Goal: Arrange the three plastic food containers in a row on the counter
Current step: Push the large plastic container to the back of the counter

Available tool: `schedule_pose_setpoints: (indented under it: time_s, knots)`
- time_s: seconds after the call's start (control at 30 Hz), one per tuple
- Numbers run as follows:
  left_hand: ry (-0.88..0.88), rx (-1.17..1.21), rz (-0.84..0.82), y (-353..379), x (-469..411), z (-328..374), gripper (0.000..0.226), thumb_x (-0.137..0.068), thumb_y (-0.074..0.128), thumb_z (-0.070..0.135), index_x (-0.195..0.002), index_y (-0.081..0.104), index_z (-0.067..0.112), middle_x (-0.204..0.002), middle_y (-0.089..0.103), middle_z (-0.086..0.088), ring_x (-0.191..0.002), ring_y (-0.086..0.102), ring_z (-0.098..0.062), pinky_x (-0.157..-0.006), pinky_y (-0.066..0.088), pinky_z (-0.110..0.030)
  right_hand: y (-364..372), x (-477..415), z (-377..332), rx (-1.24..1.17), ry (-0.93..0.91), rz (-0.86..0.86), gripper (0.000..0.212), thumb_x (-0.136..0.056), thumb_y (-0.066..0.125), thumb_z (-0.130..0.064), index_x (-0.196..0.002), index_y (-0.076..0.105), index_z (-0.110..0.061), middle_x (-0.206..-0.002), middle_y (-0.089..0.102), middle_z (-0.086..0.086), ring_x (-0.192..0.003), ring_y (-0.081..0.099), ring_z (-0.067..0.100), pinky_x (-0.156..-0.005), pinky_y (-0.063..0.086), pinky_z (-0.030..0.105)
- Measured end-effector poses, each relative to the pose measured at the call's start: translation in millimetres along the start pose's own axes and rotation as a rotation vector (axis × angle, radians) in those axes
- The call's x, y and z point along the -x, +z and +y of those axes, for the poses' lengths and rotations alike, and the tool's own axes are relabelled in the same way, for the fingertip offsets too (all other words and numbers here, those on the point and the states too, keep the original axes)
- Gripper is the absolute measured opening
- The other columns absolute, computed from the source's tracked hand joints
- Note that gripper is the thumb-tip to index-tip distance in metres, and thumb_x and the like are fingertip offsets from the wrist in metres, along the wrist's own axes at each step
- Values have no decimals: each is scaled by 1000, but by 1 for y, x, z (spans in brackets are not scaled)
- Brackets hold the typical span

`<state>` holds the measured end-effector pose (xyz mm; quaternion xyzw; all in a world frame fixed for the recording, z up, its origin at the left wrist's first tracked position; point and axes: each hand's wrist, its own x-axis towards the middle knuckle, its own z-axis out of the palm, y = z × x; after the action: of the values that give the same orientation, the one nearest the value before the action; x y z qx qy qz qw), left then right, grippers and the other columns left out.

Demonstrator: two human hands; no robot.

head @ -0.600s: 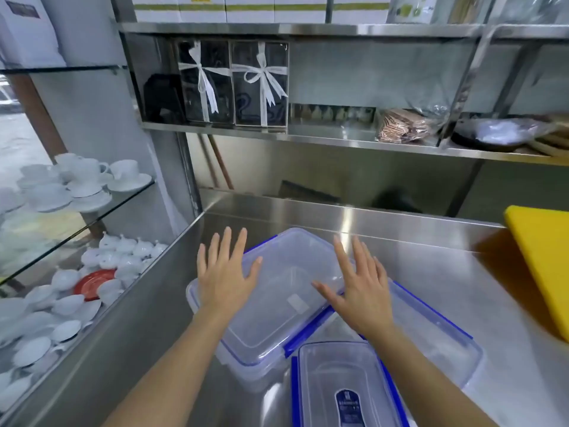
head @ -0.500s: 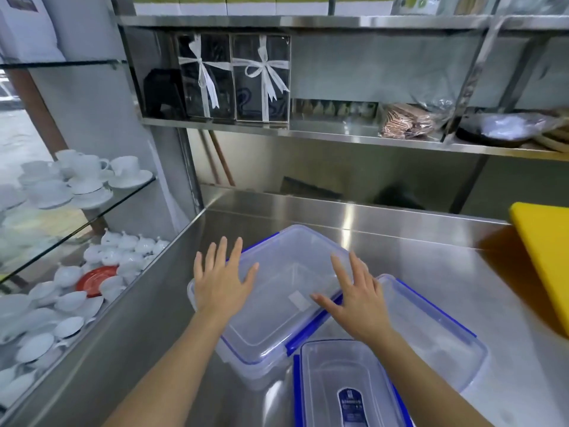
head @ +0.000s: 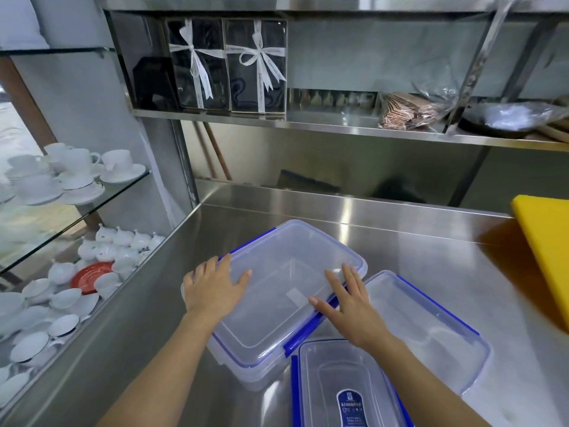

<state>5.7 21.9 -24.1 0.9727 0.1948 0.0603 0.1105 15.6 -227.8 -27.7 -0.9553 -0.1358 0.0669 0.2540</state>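
Three clear plastic containers with blue-clipped lids are sitting bunched together on the stainless steel counter (head: 415, 251), not yet in a row. The left hand (head: 212, 291) and right hand (head: 351, 306) are resting flat, fingers spread and gripping nothing, on the lid edges of the large left container (head: 286, 291). The second large container (head: 431, 328) and the small labelled container (head: 345, 386) are crowding against it, so the arranging looks barely begun.

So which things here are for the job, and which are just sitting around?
For the job:
- large container, under the left hand and right hand
- right container
- small labelled container
- steel counter

Just sitting around:
- yellow cutting board
- white cups and saucers
- red saucer
- ribboned gift boxes
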Motion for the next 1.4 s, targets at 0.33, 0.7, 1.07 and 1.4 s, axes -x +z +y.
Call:
schedule_pose_setpoints:
  time_s: [0.33, 0.7, 1.07, 1.4]
  knots:
    - [-34, -118, -107, -8, 12, -7, 75, -80, 26, 73, -140, 27, 28, -134, 43, -9, -121, 39, -30, -101, 29, -40, -11, -49, 10, -218, -2, -201, 65, -93, 45, -39, -145, 10, -24, -156, -16, 4, -144, -11, 20, -117, 5, 38]
    - [23, 76, -581, -49, 46, -18, 109, -68, 56, 73, -147, -4, 28, -153, 5, -10, -142, 11, -28, -110, 27, -40, -21, -74, -8, 47, 62, -169, 53, -96, 26, -45, -144, 12, -27, -143, 41, 12, -123, 45, 32, -100, 38, 42]
    - [204, -82, -731, -36, 46, -29, 139, -57, 78, 58, -132, -37, 37, -142, -46, -11, -135, -35, -24, -116, -13, -47, -30, -32, -38, 502, -251, -710, 134, -52, 75, -65, -133, -29, -42, -148, -37, 3, -135, -34, 27, -113, -11, 56]
    - [301, 77, -436, -19, 1, -31, 125, -51, 80, 58, -145, 0, 37, -153, -10, 8, -141, -11, -18, -116, 4, -37, -26, -61, -28, 459, -259, -503, 123, -60, 77, -54, -142, -12, -33, -156, -19, 5, -141, -20, 26, -115, -6, 45]
